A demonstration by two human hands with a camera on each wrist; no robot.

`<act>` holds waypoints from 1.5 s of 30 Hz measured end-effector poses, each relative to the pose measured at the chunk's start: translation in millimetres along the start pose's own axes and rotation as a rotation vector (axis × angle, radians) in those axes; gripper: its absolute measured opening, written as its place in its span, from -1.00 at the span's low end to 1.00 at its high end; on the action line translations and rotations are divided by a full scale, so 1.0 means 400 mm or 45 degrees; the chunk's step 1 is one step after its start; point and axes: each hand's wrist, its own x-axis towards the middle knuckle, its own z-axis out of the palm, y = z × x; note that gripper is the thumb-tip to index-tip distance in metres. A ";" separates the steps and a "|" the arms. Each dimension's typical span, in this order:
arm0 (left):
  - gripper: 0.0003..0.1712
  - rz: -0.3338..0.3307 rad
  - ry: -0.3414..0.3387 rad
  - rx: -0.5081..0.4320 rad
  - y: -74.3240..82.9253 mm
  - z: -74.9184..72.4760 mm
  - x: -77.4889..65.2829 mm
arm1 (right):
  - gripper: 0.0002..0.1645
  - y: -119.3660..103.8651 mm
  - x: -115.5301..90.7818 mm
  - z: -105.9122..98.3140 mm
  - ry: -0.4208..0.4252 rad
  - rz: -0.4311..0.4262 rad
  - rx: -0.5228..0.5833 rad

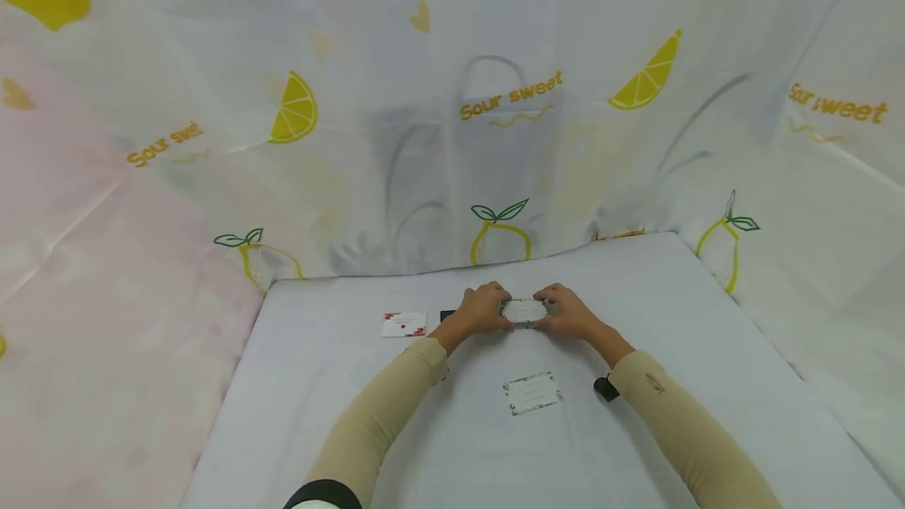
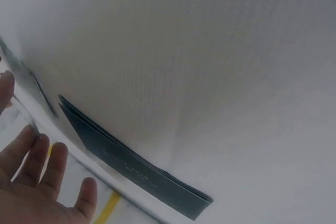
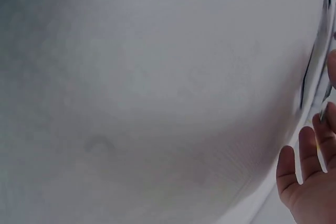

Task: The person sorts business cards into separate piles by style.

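Between both hands is a white card with a leafy printed border (image 1: 524, 310), near the back of the table. My left hand (image 1: 483, 309) pinches its left end between thumb and fingers. At its right end, my right hand (image 1: 568, 314) pinches the card the same way. The left wrist view shows the left fingers (image 2: 52, 174) at a thin card edge, with a stack of dark cards (image 2: 134, 161) beside them. In the right wrist view, the right hand (image 3: 312, 174) is cut off by the frame edge. Whether another card lies under the held one cannot be made out.
A second leafy-bordered white card (image 1: 533, 393) lies nearer the front of the white table (image 1: 318, 415). To the left lies a white card with red corner flowers (image 1: 404, 324). The dark stack (image 1: 446, 314) is partly behind the left hand. A lemon-print curtain (image 1: 396, 179) surrounds the table.
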 end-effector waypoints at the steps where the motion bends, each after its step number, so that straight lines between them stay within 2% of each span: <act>1: -0.35 -0.005 -0.005 -0.003 -0.003 0.002 0.001 | -0.40 0.000 0.002 0.002 -0.009 -0.009 -0.001; 5: -0.37 -0.016 -0.014 -0.014 -0.012 0.010 0.002 | -0.40 -0.001 0.007 0.007 -0.041 -0.019 -0.009; 11: -0.39 -0.015 -0.034 0.006 -0.009 0.012 0.006 | -0.39 0.002 0.008 0.009 -0.081 0.029 -0.051; 23: -0.37 -0.040 -0.119 0.028 0.007 0.001 0.004 | -0.36 0.009 -0.001 0.009 -0.103 0.054 0.026; 33: -0.34 -0.036 -0.089 0.019 0.004 0.000 0.000 | -0.35 0.008 0.002 0.003 -0.116 0.085 0.030; 45: -0.36 -0.017 -0.097 0.003 0.001 0.000 0.001 | -0.35 0.015 0.010 0.008 -0.125 0.175 0.043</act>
